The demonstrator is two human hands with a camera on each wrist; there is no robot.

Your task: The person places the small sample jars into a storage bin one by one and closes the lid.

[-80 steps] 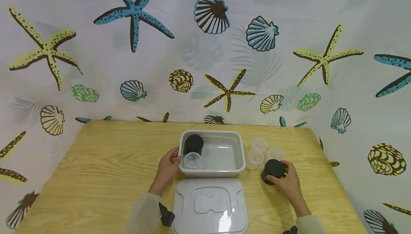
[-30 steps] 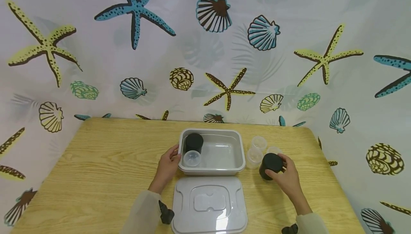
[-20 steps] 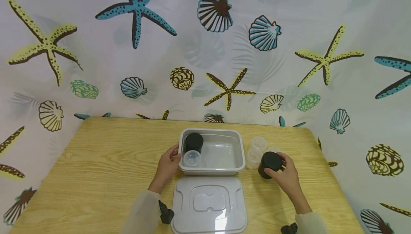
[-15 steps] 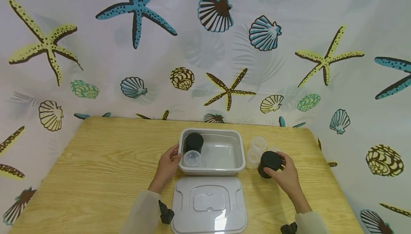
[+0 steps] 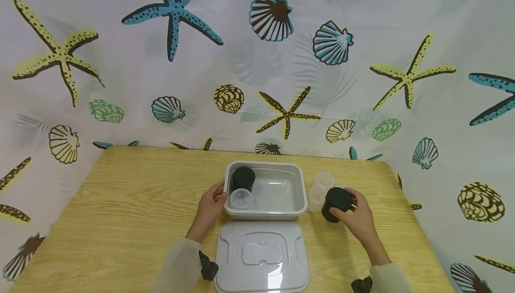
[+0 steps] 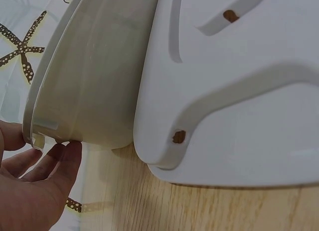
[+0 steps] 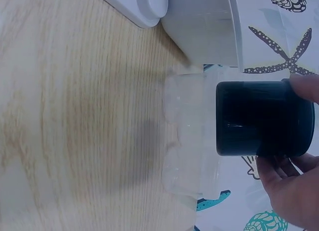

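Observation:
My left hand holds the left rim of a light grey plastic box; in the left wrist view its fingers tuck under that rim. Inside the box, at the left, stand a black lidded jar and, in front of it, a small clear plastic cup. To the right of the box, my right hand grips a second black jar between thumb and fingers. The right wrist view shows this jar off the table, close to the clear cups.
The box's grey lid lies flat on the wooden table, directly in front of the box. More clear cups stand right of the box, partly hidden by the held jar. A shell-patterned cloth hangs behind the table.
My right hand has raised the black jar and carried it slightly left and away from me, so it now covers one clear cup. The left hand has stayed on the rim.

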